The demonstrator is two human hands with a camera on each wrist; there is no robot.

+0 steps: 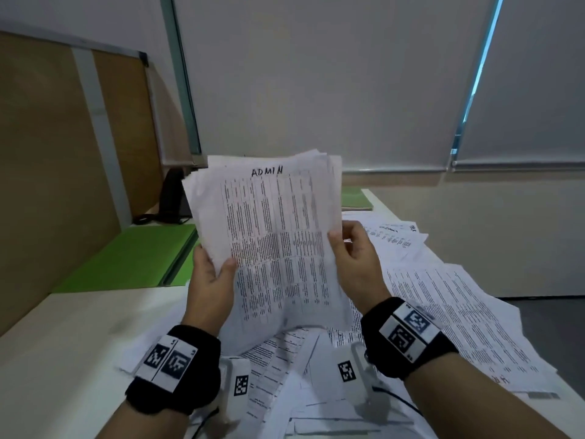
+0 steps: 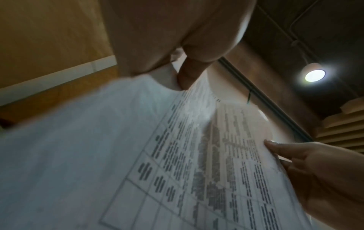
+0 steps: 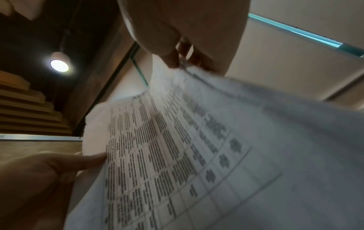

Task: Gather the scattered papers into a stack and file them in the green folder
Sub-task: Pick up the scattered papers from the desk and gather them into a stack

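Note:
A loose bundle of printed sheets (image 1: 272, 236), the top one marked "ADMIN", is held upright above the table. My left hand (image 1: 212, 277) grips its left edge, thumb on the front. My right hand (image 1: 351, 248) grips its right edge. The left wrist view shows the printed stack (image 2: 197, 155) from below, with my left hand (image 2: 177, 51) on it. The right wrist view shows the same sheets (image 3: 177, 155) under my right hand (image 3: 183, 43). More scattered papers (image 1: 443, 299) cover the table to the right and below. A green folder (image 1: 133, 258) lies at the left; another green folder (image 1: 354, 198) lies behind the bundle.
The white table (image 1: 63, 359) ends at a wooden partition (image 1: 47, 153) on the left. A black phone (image 1: 171, 201) with its cord stands behind the left folder. Roller blinds (image 1: 348, 74) cover the window at the back. The table's right edge drops to grey floor (image 1: 550, 327).

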